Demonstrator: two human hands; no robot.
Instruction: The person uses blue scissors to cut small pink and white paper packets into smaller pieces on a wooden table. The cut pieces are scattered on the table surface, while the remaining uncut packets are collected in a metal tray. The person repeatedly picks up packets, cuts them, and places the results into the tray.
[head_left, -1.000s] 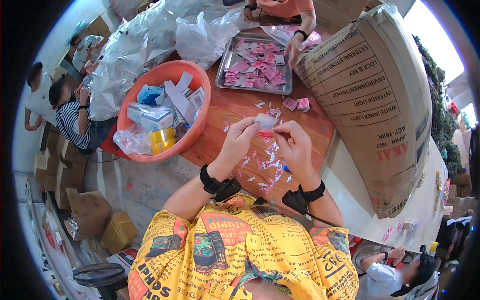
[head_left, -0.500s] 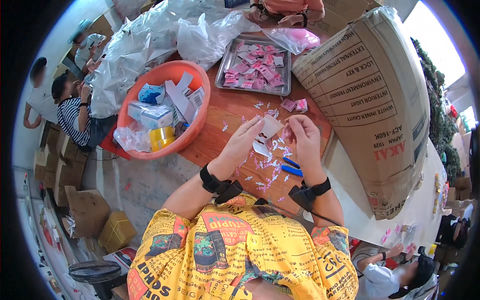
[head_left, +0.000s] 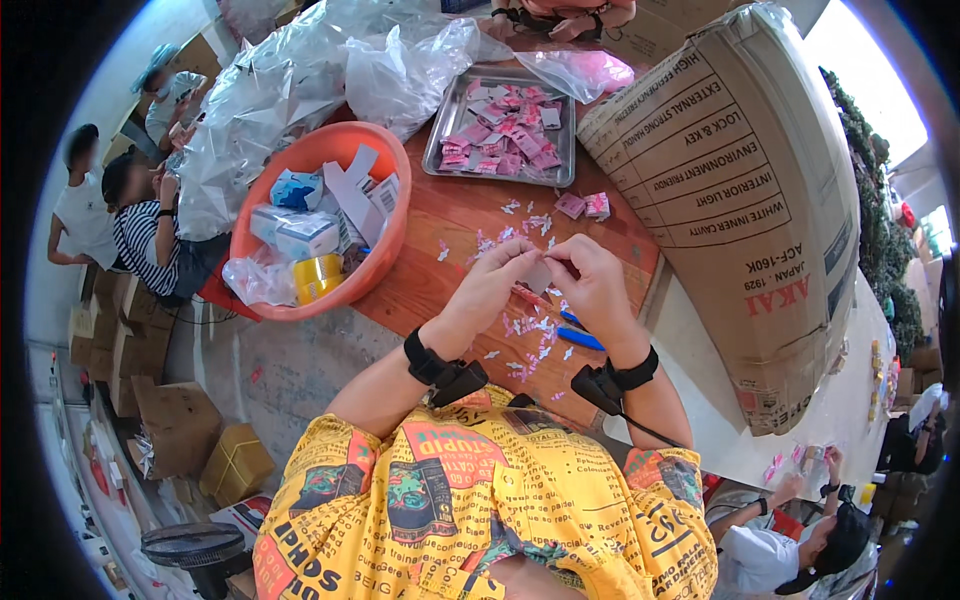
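Note:
Above the wooden tabletop, my left hand (head_left: 490, 288) pinches a small pale card (head_left: 537, 279). My right hand (head_left: 598, 290) meets it at the card's upper edge, thumb and forefinger pressed together. Whether something tiny sits between those right fingertips is too small to tell. Small pink and pale blue-white pieces (head_left: 541, 330) lie scattered on the wood under and around both hands. Beside my right wrist rests a blue-handled hand tool (head_left: 580, 337), partly hidden. Two pink packets (head_left: 570, 205) lie beyond my right hand.
A metal tray (head_left: 568, 165) of pink packets stands at the far side. To the left is an orange basin (head_left: 400, 215) with boxes and yellow tape (head_left: 318, 277). A big carton (head_left: 740, 200) leans at the right. Plastic bags (head_left: 400, 80) and several co-workers surround the table.
My hands have come together at the card; the right fingers were apart from it before. The card has turned and is now more covered by my fingers.

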